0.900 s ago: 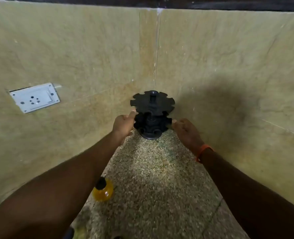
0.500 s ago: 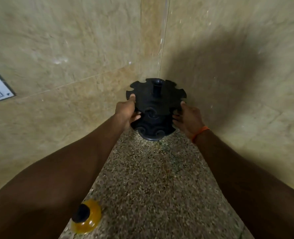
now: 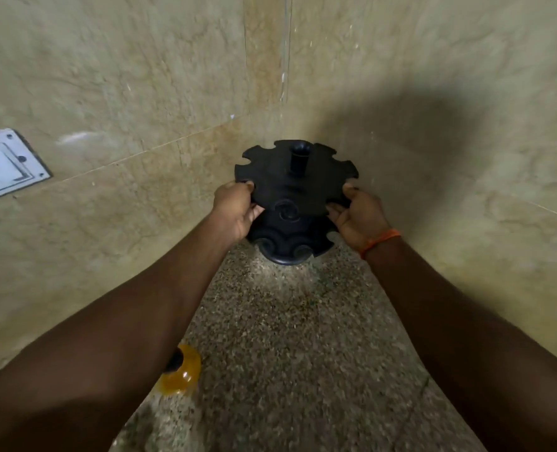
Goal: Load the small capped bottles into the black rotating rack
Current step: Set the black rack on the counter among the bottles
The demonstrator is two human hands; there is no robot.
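The black rack (image 3: 295,187) stands in the corner of the counter (image 3: 287,353), walls (image 3: 140,93) close behind. The left hand (image 3: 234,210) and right hand (image 3: 357,215) grip its top disc's notched rim (opposite sides); an amber bottle (image 3: 181,375) sits beside the left forearm.
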